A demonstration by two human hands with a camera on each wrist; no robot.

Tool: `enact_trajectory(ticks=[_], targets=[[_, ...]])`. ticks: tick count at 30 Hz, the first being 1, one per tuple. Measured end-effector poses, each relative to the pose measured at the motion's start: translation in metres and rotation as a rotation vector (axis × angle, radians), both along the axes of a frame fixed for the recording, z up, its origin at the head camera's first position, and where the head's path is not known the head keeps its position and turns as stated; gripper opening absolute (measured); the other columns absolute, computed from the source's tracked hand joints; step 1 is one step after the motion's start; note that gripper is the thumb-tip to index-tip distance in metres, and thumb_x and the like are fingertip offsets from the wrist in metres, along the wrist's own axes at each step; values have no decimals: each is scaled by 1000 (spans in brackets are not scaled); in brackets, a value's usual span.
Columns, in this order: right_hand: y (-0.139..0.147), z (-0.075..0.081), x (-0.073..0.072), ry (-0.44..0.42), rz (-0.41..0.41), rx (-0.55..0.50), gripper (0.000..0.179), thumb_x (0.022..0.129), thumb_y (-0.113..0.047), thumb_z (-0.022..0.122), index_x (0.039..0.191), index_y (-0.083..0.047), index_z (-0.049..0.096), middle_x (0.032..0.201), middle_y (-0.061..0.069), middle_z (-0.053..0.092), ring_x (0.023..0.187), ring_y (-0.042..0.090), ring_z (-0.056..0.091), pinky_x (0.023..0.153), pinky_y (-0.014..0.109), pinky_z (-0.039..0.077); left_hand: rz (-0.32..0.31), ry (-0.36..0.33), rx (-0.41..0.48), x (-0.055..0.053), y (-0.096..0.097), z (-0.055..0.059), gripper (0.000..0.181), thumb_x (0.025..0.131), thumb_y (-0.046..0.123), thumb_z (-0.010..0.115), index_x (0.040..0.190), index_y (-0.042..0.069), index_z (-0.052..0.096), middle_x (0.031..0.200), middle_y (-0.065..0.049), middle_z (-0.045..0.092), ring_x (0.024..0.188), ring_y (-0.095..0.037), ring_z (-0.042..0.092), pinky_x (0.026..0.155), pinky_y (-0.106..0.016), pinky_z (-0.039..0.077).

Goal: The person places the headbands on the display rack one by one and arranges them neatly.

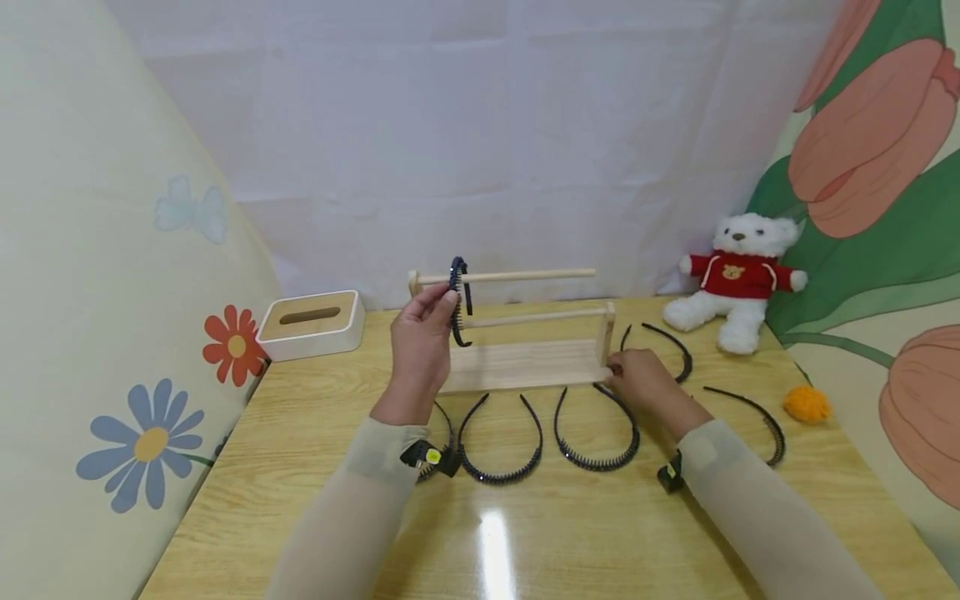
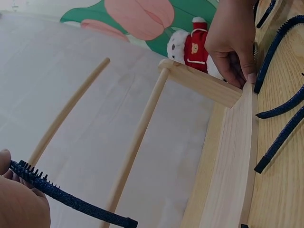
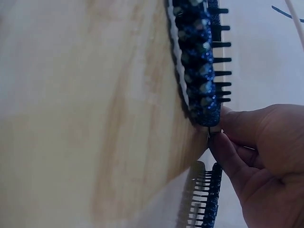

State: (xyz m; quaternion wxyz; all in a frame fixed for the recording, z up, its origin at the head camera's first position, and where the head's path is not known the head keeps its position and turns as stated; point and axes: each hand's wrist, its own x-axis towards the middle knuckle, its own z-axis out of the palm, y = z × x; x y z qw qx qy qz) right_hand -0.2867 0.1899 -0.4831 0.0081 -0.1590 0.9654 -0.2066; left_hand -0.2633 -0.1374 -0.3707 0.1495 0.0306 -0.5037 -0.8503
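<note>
My left hand [image 1: 422,350] pinches a dark blue toothed headband [image 1: 457,312], held upright at the left part of a wooden rack's upper rod [image 1: 540,275]. The headband's arch is above the rod, and its ends hang down. In the left wrist view, one headband end crosses in front of the lower rod [image 2: 142,133]. My right hand [image 1: 647,382] grips the right front corner of the rack's base [image 1: 525,364], beside the upright post [image 1: 605,337]. Close by in the right wrist view, a glittery headband [image 3: 202,61] partly blocks the thumb and fingertips.
Several more headbands lie on the table, among them one in front of the rack [image 1: 501,478], one right of it [image 1: 600,463] and one at the right [image 1: 776,433]. A tissue box [image 1: 311,329] stands left; a white teddy bear [image 1: 742,275] and an orange ball [image 1: 807,404] are right.
</note>
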Motion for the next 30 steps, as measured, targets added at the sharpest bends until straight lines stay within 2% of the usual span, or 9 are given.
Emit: enact_trajectory(ticks=[4,9,16,25,30], targets=[[0,0,0,1,-2,0,15,101,-15,78,91,-6,71,76,4,57,72,20,51,66,33,40,-9,-12,-17,2,0,1,16,103,-3,72,107,12,77,100,4,76,99,-9,71,91,-20,60],[-1,1,1,11,2,11,12,101,-15,78,98,-3,76,80,5,63,74,21,53,68,34,43,-15,-1,-12,4,-1,0,15,104,-3,71,115,6,76,98,4,74,96,-9,72,91,-21,60],[-1,0,0,1,-2,14,14,102,-16,77,104,-2,78,83,6,67,76,21,55,69,35,45,-24,9,-15,3,-2,-1,15,104,-2,70,110,11,76,100,4,76,98,-9,72,90,-21,60],[-1,2,2,11,8,1,12,101,-14,77,96,-3,75,77,4,60,72,20,51,67,36,42,-24,-8,-20,3,-2,0,16,104,-1,71,104,14,77,102,5,76,96,-8,69,85,-19,57],[-2,1,1,5,8,5,12,101,-14,77,97,-3,75,77,4,59,73,20,51,68,36,42,-27,-5,-29,6,-4,1,13,104,-1,71,113,8,76,105,4,76,100,-8,70,93,-20,59]])
